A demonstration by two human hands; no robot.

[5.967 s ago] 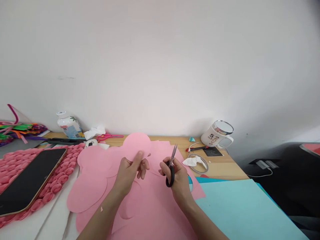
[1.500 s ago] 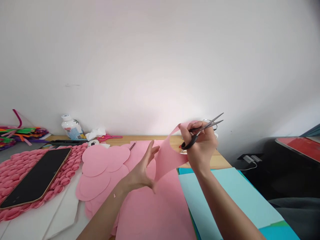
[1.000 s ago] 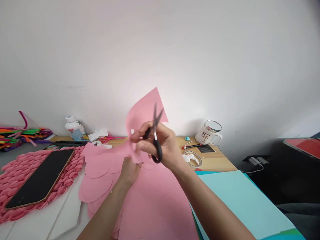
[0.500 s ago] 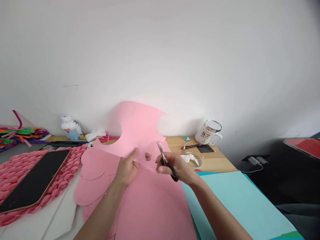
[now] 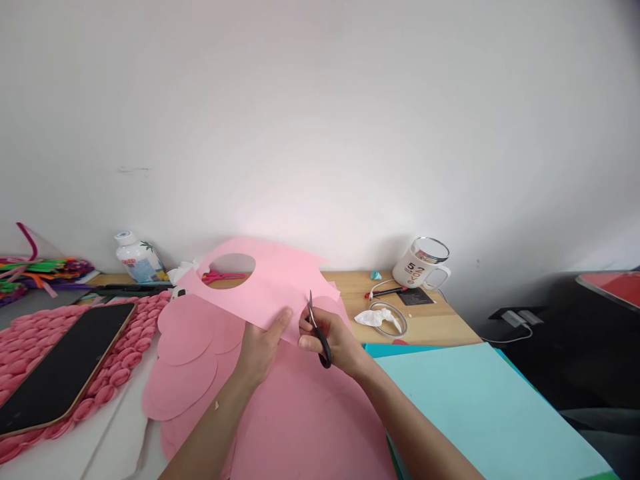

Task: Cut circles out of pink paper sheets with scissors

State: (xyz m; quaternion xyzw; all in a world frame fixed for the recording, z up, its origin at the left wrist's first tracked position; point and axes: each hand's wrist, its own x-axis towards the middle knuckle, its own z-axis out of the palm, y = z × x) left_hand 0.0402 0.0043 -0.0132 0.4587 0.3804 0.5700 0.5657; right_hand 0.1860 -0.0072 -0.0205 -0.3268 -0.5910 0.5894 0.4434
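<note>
Pink paper [image 5: 275, 287], pinched in the left hand [image 5: 260, 350], reaches toward the surface's [image 5: 440, 325] back edge; right hand [image 5: 337, 341] grips scissors [image 5: 319, 333], seemingly between cuts; another snip would need steady paper.

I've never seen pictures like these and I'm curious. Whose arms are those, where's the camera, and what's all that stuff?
There's no robot here, just a person. The camera is worn on their head, looking forward and down, so you see roughly what they see.

Their left hand holds a pink sheet with a big round gap in it. Their right hand holds black-handled scissors.

Rounded pink pieces lie to the left, near a phone. To the right are pale blue paper and a white mug.
</note>
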